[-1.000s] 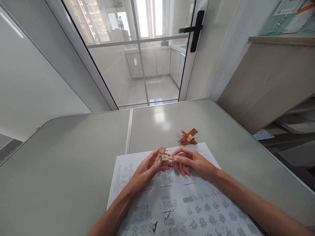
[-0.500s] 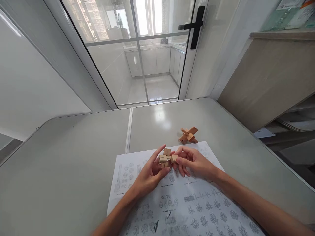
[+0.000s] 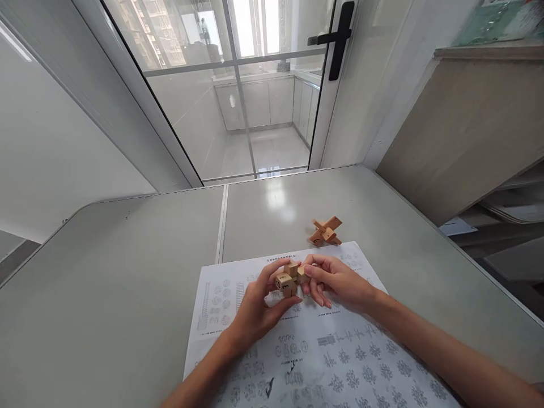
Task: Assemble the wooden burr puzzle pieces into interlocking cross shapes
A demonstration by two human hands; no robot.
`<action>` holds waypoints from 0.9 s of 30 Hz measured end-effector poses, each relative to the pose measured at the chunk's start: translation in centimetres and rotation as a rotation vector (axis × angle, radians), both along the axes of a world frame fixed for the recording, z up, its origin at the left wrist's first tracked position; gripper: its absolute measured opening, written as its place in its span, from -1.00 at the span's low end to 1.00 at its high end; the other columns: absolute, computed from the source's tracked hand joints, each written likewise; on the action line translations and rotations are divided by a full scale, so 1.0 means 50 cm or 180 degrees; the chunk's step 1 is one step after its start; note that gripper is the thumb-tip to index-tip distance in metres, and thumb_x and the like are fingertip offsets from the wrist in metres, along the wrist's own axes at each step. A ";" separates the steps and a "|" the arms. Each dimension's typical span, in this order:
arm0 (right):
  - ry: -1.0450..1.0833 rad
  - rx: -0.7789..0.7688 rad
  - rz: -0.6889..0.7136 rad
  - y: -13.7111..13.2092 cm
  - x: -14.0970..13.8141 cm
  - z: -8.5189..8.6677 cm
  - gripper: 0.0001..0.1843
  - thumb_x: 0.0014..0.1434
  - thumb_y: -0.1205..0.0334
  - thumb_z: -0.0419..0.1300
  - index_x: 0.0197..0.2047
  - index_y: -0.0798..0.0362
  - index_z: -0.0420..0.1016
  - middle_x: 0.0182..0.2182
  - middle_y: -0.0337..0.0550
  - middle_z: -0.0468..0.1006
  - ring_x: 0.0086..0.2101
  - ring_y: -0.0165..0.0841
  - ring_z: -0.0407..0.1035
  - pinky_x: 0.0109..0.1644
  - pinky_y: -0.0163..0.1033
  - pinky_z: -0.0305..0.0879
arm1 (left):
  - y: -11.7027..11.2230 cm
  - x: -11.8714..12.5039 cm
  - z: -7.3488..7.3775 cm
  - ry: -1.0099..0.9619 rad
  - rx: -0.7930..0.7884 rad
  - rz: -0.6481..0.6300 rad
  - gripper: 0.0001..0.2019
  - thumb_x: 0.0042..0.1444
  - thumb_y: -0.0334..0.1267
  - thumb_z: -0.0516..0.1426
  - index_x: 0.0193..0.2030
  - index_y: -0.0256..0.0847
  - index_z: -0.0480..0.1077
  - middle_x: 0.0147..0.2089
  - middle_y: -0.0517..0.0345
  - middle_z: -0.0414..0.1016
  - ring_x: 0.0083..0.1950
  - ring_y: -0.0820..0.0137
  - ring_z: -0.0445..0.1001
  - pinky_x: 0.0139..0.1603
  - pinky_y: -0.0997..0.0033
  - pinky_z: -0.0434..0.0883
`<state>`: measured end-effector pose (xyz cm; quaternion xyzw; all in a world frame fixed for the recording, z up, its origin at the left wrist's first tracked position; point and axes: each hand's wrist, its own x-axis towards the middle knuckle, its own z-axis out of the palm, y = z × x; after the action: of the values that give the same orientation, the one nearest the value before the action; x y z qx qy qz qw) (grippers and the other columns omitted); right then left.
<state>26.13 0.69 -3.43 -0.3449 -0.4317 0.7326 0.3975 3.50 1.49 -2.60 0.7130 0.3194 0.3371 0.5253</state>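
Between my hands is a pale wooden interlocking puzzle (image 3: 285,283) made of small blocks, with dark marks like numbers on the faces turned toward me. My left hand (image 3: 264,303) grips it from the left, index finger along the top and thumb underneath. At its right side, my right hand (image 3: 335,280) pinches one block of the puzzle between thumb and index finger, the other fingers loosely curled below. Both hands are just above a printed sheet (image 3: 297,340) with rows of line drawings. How the inner pieces fit together is hidden.
A second, browner wooden puzzle (image 3: 325,231) stands on the grey table (image 3: 127,283) just beyond the sheet's far edge. A glass door (image 3: 272,113) with a black handle (image 3: 340,39) rises behind the table. To the right is a wooden shelf unit (image 3: 480,124).
The pale puzzle has been turned in my left hand, so a numbered face now points toward me. My left index finger has come down onto it. My right hand has barely moved.
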 end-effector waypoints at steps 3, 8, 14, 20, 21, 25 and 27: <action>-0.0011 -0.0101 0.0032 0.001 0.000 0.000 -0.52 0.30 -0.22 0.32 -0.25 0.04 0.37 -0.42 -0.23 0.60 -0.63 -0.50 0.42 -0.62 -0.42 0.26 | -0.002 0.001 0.004 -0.0018 0.0013 -0.0061 -0.47 0.36 -0.17 0.25 0.40 -0.02 0.21 0.16 -0.03 0.61 0.06 0.24 0.63 0.16 0.20 0.51; -0.0016 -0.0151 0.0131 0.000 -0.002 0.001 -0.51 0.31 -0.23 0.31 -0.26 0.03 0.34 -0.44 -0.23 0.60 -0.61 -0.48 0.45 -0.60 -0.41 0.24 | -0.001 0.003 0.007 -0.0042 -0.0135 0.0038 -0.67 0.44 -0.11 0.14 0.26 -0.11 0.31 -0.08 0.04 0.64 -0.15 0.33 0.62 -0.09 0.35 0.53; -0.0193 0.0225 0.0175 -0.005 -0.004 0.003 -0.62 0.30 -0.08 0.37 -0.13 0.03 0.39 -0.37 -0.20 0.64 -0.54 -0.46 0.47 -0.54 -0.39 0.27 | 0.002 0.004 0.011 -0.0192 -0.0477 0.0063 -0.68 0.46 -0.06 0.12 0.20 -0.18 0.37 -0.24 0.10 0.61 -0.34 0.41 0.55 -0.23 0.37 0.49; -0.0336 0.0328 0.0055 -0.012 -0.013 0.004 -0.59 0.28 -0.08 0.38 -0.23 0.00 0.31 -0.40 -0.24 0.62 -0.56 -0.46 0.43 -0.56 -0.37 0.21 | 0.002 0.006 0.019 -0.0500 -0.0902 0.0092 -0.70 0.40 -0.06 0.20 0.08 -0.22 0.41 -0.35 0.12 0.57 -0.38 0.40 0.50 -0.28 0.35 0.45; -0.0367 0.0333 0.0028 -0.013 -0.014 0.004 -0.58 0.29 -0.09 0.37 -0.25 0.00 0.29 -0.40 -0.24 0.62 -0.57 -0.46 0.43 -0.56 -0.37 0.20 | 0.003 0.006 0.019 -0.0543 -0.0948 0.0094 -0.72 0.39 -0.06 0.22 0.05 -0.22 0.41 -0.34 0.12 0.57 -0.38 0.40 0.50 -0.28 0.35 0.44; -0.0444 0.0373 -0.0004 -0.015 -0.017 0.006 -0.57 0.30 -0.12 0.35 -0.27 -0.01 0.28 -0.41 -0.24 0.61 -0.58 -0.46 0.44 -0.57 -0.37 0.20 | 0.005 0.006 0.022 -0.0686 -0.1057 -0.0088 -0.73 0.40 -0.09 0.20 0.07 -0.21 0.40 -0.30 0.10 0.59 -0.35 0.40 0.53 -0.27 0.36 0.44; -0.0457 0.0389 -0.0015 -0.013 -0.016 0.006 -0.58 0.33 -0.16 0.31 -0.26 0.00 0.31 -0.44 -0.24 0.61 -0.59 -0.45 0.44 -0.58 -0.37 0.21 | 0.005 0.007 0.025 -0.0694 -0.1058 -0.0215 -0.69 0.39 -0.10 0.21 0.16 -0.20 0.40 -0.20 0.04 0.61 -0.26 0.35 0.58 -0.21 0.32 0.48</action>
<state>25.32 0.02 -3.15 -0.3726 -0.5021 0.6774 0.3875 3.86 1.73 -1.33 0.5861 0.2878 0.3371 0.6782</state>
